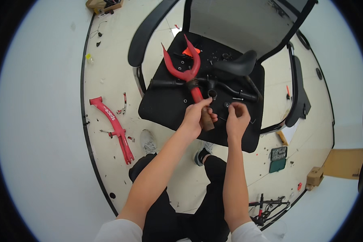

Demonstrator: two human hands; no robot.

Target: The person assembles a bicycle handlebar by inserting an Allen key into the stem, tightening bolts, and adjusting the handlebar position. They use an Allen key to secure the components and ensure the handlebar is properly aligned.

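Observation:
A red bicycle fork lies over the chair seat, its two prongs pointing away and its rusty tube end toward me. My left hand is wrapped round that tube. To its right, my right hand is closed in a pinch above the seat; whatever its fingertips hold is too small to make out. Close by its fingertips is a small nut-like ring. A black handlebar lies across the seat beneath the fork, with a dark round clamp near my left fingers. Behind it rests a black saddle.
The black office chair has armrests on both sides. Small rings, bolts and an orange piece are scattered on its seat. A red bike frame lies on the floor at left. An open tool case and black metal parts lie at right.

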